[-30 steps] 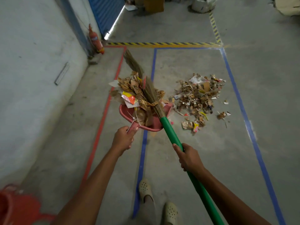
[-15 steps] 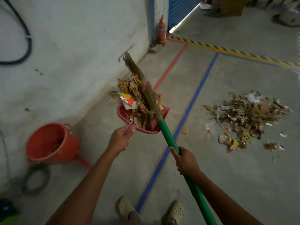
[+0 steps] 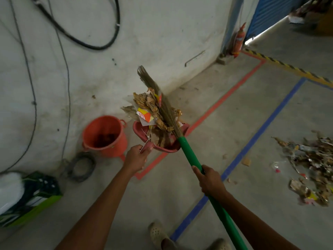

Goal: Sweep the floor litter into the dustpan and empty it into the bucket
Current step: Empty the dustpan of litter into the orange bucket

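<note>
My left hand (image 3: 136, 156) is curling round the dustpan (image 3: 169, 150) handle (image 3: 148, 147), holding it aloft just right of the bucket (image 3: 115, 147). My right hand (image 3: 210, 181) is gripping the stiff broom (image 3: 191, 157) shaft, its bristles pressing down the litter (image 3: 153, 107). The load is looking light, loose and papery, so I'm judging it likely to spill. Another pile (image 3: 310, 163) is lying on the floor.

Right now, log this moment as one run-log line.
left hand: grips dustpan handle | right hand: grips broom, bristles on litter in dustpan | bucket: beside dustpan, load not yet tipped | floor pile: unswept
</note>
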The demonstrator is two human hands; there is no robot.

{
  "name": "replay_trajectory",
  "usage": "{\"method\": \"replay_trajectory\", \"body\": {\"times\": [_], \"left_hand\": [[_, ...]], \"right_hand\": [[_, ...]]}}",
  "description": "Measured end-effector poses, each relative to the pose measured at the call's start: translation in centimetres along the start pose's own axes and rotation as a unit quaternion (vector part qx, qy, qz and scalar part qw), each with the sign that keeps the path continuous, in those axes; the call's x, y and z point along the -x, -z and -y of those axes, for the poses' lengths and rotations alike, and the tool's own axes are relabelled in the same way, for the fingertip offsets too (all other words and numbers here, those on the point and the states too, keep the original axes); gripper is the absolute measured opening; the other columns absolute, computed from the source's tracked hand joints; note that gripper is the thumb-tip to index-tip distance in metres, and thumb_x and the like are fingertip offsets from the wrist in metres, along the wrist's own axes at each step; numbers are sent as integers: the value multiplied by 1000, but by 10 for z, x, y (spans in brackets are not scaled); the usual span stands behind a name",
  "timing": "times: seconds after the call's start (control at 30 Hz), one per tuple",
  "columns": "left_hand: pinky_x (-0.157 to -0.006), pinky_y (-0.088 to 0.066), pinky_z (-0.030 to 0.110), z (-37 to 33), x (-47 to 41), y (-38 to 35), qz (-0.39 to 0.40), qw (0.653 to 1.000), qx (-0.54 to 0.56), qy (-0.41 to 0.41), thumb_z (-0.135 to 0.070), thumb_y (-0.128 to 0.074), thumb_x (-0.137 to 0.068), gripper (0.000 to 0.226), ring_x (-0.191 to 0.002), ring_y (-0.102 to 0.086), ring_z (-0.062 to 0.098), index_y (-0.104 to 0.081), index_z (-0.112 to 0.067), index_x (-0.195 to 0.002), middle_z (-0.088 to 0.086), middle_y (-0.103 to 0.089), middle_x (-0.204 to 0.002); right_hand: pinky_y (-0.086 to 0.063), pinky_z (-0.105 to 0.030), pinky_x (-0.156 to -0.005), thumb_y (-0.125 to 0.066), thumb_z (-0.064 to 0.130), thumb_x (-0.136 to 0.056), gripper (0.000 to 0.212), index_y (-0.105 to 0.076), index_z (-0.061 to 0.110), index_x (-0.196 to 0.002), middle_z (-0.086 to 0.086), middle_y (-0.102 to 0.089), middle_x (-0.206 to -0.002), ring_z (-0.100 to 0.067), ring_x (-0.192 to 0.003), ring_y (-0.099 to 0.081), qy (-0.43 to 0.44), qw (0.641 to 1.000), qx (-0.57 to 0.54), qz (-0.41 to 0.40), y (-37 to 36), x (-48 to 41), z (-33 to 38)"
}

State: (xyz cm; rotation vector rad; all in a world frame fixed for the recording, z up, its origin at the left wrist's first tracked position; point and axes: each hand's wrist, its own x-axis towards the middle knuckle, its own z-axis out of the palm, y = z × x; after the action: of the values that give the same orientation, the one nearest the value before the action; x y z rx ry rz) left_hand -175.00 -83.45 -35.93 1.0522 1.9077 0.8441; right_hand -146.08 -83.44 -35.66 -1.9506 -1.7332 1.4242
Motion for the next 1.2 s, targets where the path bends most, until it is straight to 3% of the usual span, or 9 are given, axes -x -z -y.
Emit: {"method": "replay_trajectory", "body": {"times": [0.2, 0.3, 0.47, 0.67, 0.83, 0.97, 1.2], "left_hand": [[-40, -37, 26, 49, -10, 76, -45, 998, 15, 34, -56, -61, -92, 55, -39, -46, 14, -61, -1, -93, 1, -52, -54], [-40, -36, 26, 67, -14, 103, -64, 996, 31, 54, -52, -62, -93, 50, -38, -44, 15, -64, -2, -99, 4, -49, -54], [-39, -34, 25, 96, -28, 138, -93, 987, 62, 115, -39, -65, -95, 35, -38, -43, 14, -60, -7, -85, 4, -51, -54], [-39, -35, 25, 122, -71, 171, -129, 976, 71, 159, -39, -66, -94, 35, -37, -45, 15, -53, -12, -75, 4, -53, -54], [-42, -38, 28, 143, -127, 192, -142, 968, 77, 189, -39, -66, -94, 39, -39, -46, 17, -55, -6, -76, 4, -52, -51], [-48, -41, 35, 170, -173, 212, -145, 967, 45, 205, -57, -62, -87, 58, -43, -50, 19, -59, 0, -77, 3, -54, -51], [-40, -38, 27, 219, -256, 233, -132, 951, 52, 274, -49, -64, -94, 54, -40, -48, 15, -59, 4, -90, 6, -55, -56]], "right_hand": [[-49, -26, -41, -54, 48, -99, 36, -57, 12, -94, -6, -59, -64, -15, -41, -55, 36, 999, 21, 31, -63, -18, 57], [-50, -27, -41, -54, 48, -99, 36, -56, 13, -91, -7, -59, -63, -15, -40, -54, 52, 997, 33, 53, -86, -29, 81], [-53, -29, -48, -51, 48, -101, 33, -56, 17, -90, -6, -59, -70, -17, -50, -56, 77, 989, 90, 94, -118, -58, 117], [-47, -24, -41, -52, 48, -101, 31, -52, 21, -86, -6, -60, -70, -15, -46, -56, 82, 981, 113, 136, -145, -112, 164], [-55, -30, -51, -50, 52, -100, 32, -54, 22, -89, -4, -62, -72, -16, -53, -60, 106, 968, 169, 154, -168, -179, 204], [-55, -32, -56, -50, 53, -100, 31, -52, 25, -85, -3, -63, -72, -15, -55, -59, 112, 958, 203, 171, -187, -233, 231], [-46, -26, -54, -52, 52, -99, 34, -55, 22, -82, 4, -54, -65, -9, -53, -50, 93, 953, 211, 197, -242, -329, 251]]}}
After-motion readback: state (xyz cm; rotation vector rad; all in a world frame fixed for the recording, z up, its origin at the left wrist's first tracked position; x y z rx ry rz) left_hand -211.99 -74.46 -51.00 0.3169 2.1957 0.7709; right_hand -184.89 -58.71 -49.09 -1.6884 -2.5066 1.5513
